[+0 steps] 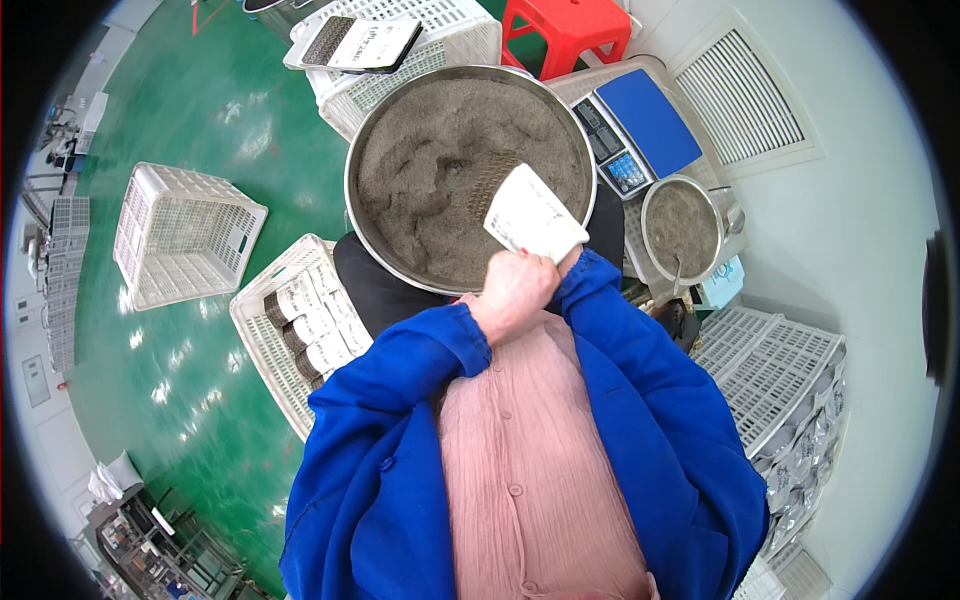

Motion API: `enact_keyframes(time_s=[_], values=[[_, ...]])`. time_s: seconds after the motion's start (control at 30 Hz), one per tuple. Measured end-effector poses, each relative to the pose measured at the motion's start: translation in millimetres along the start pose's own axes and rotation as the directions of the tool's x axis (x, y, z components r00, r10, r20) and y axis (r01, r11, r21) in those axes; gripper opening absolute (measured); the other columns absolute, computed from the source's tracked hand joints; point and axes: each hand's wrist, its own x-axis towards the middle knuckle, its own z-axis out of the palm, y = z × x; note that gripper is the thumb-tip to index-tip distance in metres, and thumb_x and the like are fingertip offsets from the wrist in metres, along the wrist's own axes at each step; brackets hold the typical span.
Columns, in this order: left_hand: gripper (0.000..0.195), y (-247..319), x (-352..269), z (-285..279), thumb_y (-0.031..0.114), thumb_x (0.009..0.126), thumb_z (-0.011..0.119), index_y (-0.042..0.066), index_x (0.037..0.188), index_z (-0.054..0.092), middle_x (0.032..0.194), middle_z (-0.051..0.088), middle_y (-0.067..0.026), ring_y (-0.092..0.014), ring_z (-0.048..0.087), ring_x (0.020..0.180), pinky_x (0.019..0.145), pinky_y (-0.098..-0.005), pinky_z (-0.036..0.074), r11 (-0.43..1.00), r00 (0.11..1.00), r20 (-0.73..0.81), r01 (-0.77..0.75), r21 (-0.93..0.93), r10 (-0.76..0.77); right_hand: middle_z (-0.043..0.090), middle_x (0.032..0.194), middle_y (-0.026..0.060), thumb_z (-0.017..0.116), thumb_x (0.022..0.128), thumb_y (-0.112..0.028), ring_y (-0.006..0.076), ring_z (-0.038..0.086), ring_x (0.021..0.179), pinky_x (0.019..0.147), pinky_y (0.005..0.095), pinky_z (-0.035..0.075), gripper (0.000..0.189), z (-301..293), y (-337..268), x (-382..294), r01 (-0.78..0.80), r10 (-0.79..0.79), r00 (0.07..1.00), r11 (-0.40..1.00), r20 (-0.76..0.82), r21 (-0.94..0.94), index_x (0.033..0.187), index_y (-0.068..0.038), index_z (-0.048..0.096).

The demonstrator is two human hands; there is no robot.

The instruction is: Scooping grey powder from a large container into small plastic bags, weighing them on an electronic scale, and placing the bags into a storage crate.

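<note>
A white pouch with a brown patterned end point(536, 210) is tilted over a large round metal basin point(351, 196). The pouch bears writing. Grey-brown granular material point(442, 131) fills much of the basin, its surface uneven with hollows. My left hand point(519, 289) is closed on the near end of the pouch, at the basin's near rim. Of my right hand point(570, 261) only the wrist area shows, against the pouch's right edge; its fingers are hidden behind or within the pouch. The basin rests at my lap, between my dark-trousered legs.
Several filled pouches lie in a white crate point(255, 337) at left; another crate point(191, 236) stands beyond. More pouches point(375, 43) lie on a crate ahead. At right are a scale point(649, 124), a smaller metal bowl point(646, 225), a red stool point(574, 30) and stacked crates point(765, 367).
</note>
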Motion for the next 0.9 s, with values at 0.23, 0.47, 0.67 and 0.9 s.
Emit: enact_keyframes(time_s=[0.23,0.47,0.67,0.9], values=[[0.013,22.0,-10.9,11.9,0.016,0.074,0.066,0.007,0.069,0.058,0.057,0.059,-0.0073,-0.023,0.063,0.052,0.051,-0.0371,0.05,0.996,0.995,-0.045,-0.089,-0.028,0.088,0.058,0.141,0.015,0.052,0.103,-0.02,0.0248,0.059,0.126,0.106,0.0388,0.048,0.044,-6.6,-6.7,0.1,-0.019,0.019,0.999,1.0,0.046,-0.016,0.143,-0.002,0.049],[0.016,21.3,-15.7,17.6,0.016,0.079,0.068,0.007,0.071,0.058,0.062,0.062,-0.0091,-0.025,0.064,0.055,0.054,-0.0395,0.052,0.973,0.989,-0.124,-0.104,-0.206,0.079,0.056,0.142,0.0147,0.053,0.103,-0.02,0.0244,0.058,0.127,0.107,0.0384,0.046,0.045,18.1,9.2,41.9,-0.044,0.047,0.994,0.999,0.1,-0.032,0.144,-0.002,0.048],[0.027,-24.6,5.0,-28.8,0.012,0.09,0.067,0.001,0.115,0.062,0.114,0.063,-0.0177,-0.027,0.066,0.071,0.064,-0.0343,0.054,0.725,0.851,-0.27,0.173,-0.667,-0.451,0.056,0.143,0.0145,0.054,0.103,-0.02,0.024,0.057,0.128,0.109,0.038,0.045,0.046,-10.0,-14.5,26.0,-0.057,0.063,0.99,0.997,0.129,-0.05,0.145,-0.001,0.048],[0.023,-106.4,-8.7,6.2,0.016,0.098,0.066,-0.001,0.113,0.066,0.074,0.062,0.0002,-0.008,0.056,0.064,0.056,-0.0224,0.042,0.103,0.757,0.34,0.469,-0.877,-0.559,0.055,0.144,0.0142,0.055,0.103,-0.019,0.0235,0.055,0.13,0.11,0.0375,0.044,0.047,-34.6,-7.0,-42.0,-0.074,0.087,0.979,0.995,0.187,-0.072,0.146,-0.001,0.047]])
